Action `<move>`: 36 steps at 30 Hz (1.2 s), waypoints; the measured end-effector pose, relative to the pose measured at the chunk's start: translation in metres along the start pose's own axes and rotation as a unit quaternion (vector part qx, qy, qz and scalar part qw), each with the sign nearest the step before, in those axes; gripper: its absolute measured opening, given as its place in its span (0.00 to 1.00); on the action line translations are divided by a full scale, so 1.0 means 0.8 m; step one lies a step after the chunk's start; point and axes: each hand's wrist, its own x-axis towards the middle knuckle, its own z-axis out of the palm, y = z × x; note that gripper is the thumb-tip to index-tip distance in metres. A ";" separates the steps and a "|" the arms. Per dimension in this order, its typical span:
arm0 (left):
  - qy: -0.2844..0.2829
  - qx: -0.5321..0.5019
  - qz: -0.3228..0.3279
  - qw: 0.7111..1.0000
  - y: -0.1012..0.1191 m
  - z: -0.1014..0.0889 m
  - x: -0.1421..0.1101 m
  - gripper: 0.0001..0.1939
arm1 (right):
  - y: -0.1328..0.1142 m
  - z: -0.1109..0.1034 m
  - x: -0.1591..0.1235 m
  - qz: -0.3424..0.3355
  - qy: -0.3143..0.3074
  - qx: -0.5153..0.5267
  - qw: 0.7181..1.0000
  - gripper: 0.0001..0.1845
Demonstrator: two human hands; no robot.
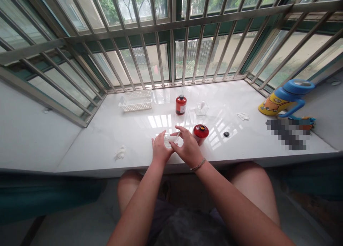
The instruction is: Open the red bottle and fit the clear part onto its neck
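Observation:
My left hand [160, 150] curls round the side of a small clear dish [168, 141] near the front of the white counter. My right hand [189, 149] is closed over the dish's other side, pinching what looks like a thin white stick [178, 133]; fingers partly hide both. Just right of my right hand stands an uncapped red bottle [200, 132], its lower part partly covered. A small black cap [226, 134] lies further right. Behind my hands is a second red bottle [181, 105], upright with a dark cap and a white label.
A white plastic basket [137, 101] sits at the back left, a small clear holder [202, 108] behind the bottles. Crumpled tissues [120, 153] lie left, another [243, 116] right. A blue-yellow flask [284, 98] stands far right beside a blurred-out item. Metal bars [171, 60] line the window.

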 end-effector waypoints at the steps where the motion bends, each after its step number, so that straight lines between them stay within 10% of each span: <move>1: -0.002 0.000 0.001 1.000 0.000 0.000 0.000 0.42 | 0.000 0.000 -0.002 0.005 0.006 0.006 1.000 0.38; 36: -0.012 -0.021 -0.001 1.000 0.003 -0.006 -0.001 0.38 | -0.013 -0.001 -0.033 -0.057 0.037 -0.058 0.996 0.37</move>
